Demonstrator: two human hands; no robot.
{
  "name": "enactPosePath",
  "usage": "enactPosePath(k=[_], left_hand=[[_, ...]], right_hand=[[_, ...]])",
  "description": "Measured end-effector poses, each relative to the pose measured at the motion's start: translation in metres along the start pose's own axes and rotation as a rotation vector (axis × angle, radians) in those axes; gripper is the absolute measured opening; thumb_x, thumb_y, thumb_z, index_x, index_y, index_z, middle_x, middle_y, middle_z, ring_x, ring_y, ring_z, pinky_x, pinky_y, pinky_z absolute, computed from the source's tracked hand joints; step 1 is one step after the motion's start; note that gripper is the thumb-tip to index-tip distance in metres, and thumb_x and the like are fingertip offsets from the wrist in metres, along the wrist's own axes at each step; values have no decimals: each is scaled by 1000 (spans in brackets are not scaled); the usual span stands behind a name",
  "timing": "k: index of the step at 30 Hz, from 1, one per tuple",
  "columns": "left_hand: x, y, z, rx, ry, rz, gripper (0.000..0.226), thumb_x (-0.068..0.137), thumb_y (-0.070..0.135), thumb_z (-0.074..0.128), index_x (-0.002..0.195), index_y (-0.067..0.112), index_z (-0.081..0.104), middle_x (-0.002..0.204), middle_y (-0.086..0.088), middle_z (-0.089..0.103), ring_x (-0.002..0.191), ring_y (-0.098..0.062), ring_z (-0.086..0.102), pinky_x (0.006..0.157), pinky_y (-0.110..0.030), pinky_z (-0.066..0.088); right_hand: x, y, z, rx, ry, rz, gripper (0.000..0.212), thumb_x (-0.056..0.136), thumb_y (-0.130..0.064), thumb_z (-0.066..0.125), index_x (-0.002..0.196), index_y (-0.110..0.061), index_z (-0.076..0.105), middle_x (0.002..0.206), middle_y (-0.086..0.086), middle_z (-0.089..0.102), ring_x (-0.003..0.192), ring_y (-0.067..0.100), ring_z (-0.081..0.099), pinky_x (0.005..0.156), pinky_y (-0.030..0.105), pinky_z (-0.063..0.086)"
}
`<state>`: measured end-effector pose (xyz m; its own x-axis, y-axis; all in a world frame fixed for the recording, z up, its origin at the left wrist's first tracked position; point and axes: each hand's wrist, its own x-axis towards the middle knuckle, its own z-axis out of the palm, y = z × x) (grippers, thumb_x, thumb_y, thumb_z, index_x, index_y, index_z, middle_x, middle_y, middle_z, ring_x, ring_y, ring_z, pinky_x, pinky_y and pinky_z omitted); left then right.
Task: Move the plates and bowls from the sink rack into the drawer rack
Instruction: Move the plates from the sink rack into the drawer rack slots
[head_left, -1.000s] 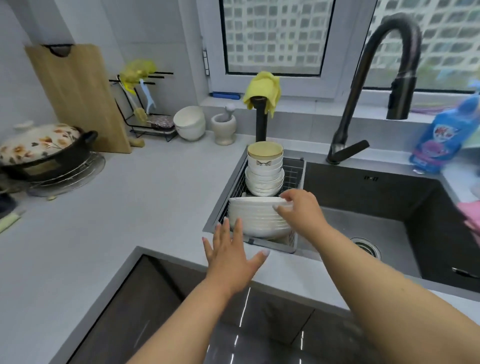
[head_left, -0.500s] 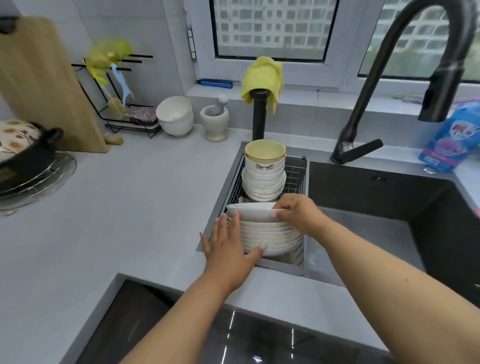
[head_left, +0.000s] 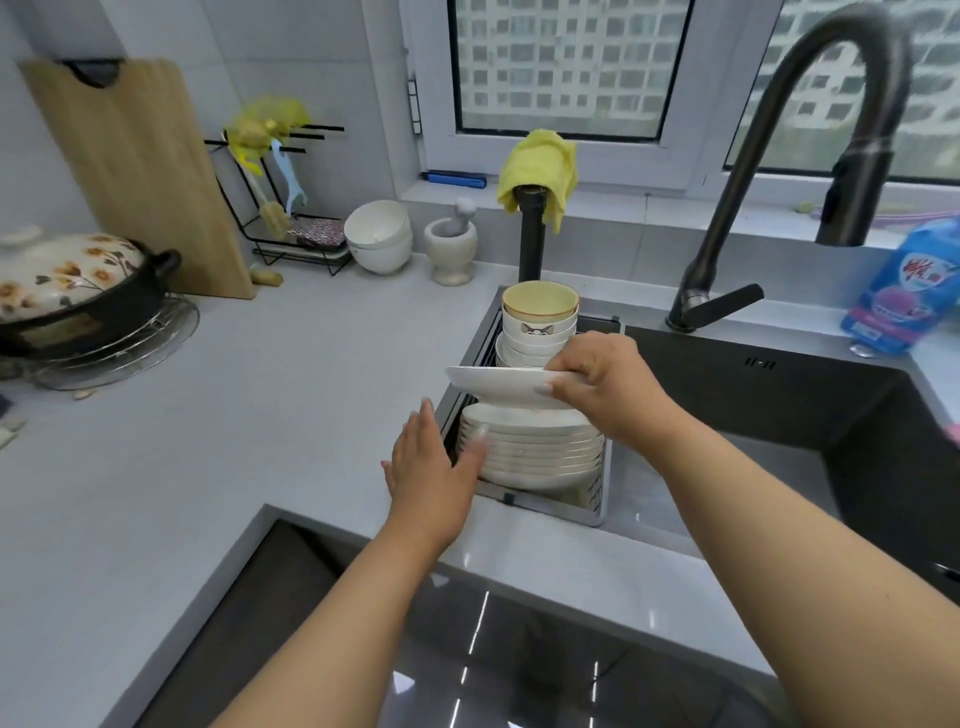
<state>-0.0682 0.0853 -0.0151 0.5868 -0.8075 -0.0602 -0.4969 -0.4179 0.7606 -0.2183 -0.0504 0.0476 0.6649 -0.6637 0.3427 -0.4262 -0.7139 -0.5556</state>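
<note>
A home kitchen: a grey counter (head_left: 218, 415) holds a dark sink (head_left: 779, 441) with a black faucet (head_left: 769, 156), a wooden cutting board (head_left: 140, 171), a floral-lidded pot (head_left: 67, 280), and a glass cooktop (head_left: 415, 649).

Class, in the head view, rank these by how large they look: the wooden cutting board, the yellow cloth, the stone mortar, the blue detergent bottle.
1. Wooden cutting board, clearly largest.
2. Blue detergent bottle, though cut off by the frame edge.
3. Yellow cloth and stone mortar look alike; unranked.

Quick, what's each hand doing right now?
Left hand: open, fingers straight against the plate stack.
Right hand: pinching the lifted top plate.
</note>
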Motion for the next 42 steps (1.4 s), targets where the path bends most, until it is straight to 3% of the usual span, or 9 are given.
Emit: enactPosePath(k=[5, 8, 15, 19, 22, 25, 28, 33, 42], left_hand=[[-48, 28, -43, -1084, -30, -381, 50, 97, 53, 39, 133, 19, 44, 135, -13, 49, 119, -32, 55, 101, -47, 44], [-83, 23, -59, -1388, -48, -415, 38, 100, 31, 41, 126, 5, 52, 115, -23, 65, 101, -38, 66, 81, -51, 55], [-193, -4, -77, -1364, 249, -443, 29, 97, 16, 39, 122, 8, 53, 113, -18, 66, 96, -31, 66, 66, -40, 58], [-247, -22, -92, -1413, 426, -468, 23, 99, 21, 42, 115, 12, 56, 104, -11, 69, 92, -27, 67, 63, -37, 56], [-286, -39, -110, -1433, 567, -455, 21, 101, 26, 42, 106, 16, 59, 91, -4, 72, 81, -21, 69, 52, -30, 55], [-327, -60, -128, -1439, 670, -482, 24, 100, 31, 43, 108, 16, 59, 101, -7, 70, 92, -25, 67, 73, -42, 57], [-368, -84, -146, -1459, 743, -529, 26, 100, 34, 43, 105, 14, 58, 102, -10, 69, 92, -28, 66, 65, -42, 57], [-445, -133, -167, -1360, 880, -617, 27, 101, 32, 43, 107, 11, 60, 101, -12, 70, 90, -30, 67, 56, -39, 57], [-624, -247, -193, -958, 1054, -958, 35, 101, 31, 42, 99, 3, 63, 91, -15, 71, 86, -31, 67, 69, -38, 57]], right_hand=[[-52, -60, -13, -166, 74, -399, 6, 74, -23, 73, 75, -17, 73, 70, -11, 59, 72, 11, 51, 82, 33, 28], [-87, -89, -10, -169, 19, -520, 15, 75, -32, 65, 73, -20, 73, 68, -9, 63, 71, 12, 53, 81, 28, 25], [-154, -131, 2, 185, 39, -323, 44, 81, -58, 46, 101, -28, 70, 101, -17, 55, 103, -3, 38, 95, 19, 25], [-175, -152, 28, 270, 31, -95, 59, 78, -60, 44, 123, -25, 57, 121, -7, 50, 119, 11, 38, 96, 21, 23], [-187, -176, 49, 562, -142, 113, 48, 84, -46, 55, 126, -23, 53, 125, 1, 52, 118, 16, 47, 95, 29, 39], [-207, -213, 65, 1008, -446, 333, 33, 93, -34, 52, 124, -23, 52, 118, 4, 63, 99, 18, 63, 78, 33, 51], [-232, -250, 78, 1312, -686, 453, 29, 93, -23, 49, 120, -16, 56, 99, 12, 69, 78, 24, 69, 69, 36, 54], [-270, -310, 115, 1266, -830, 472, 28, 90, -15, 49, 116, -14, 59, 95, 17, 69, 74, 27, 69, 67, 38, 57], [-379, -433, 206, 1007, -1130, 339, 31, 88, -11, 47, 115, -18, 61, 91, 13, 67, 69, 24, 64, 61, 34, 55]])
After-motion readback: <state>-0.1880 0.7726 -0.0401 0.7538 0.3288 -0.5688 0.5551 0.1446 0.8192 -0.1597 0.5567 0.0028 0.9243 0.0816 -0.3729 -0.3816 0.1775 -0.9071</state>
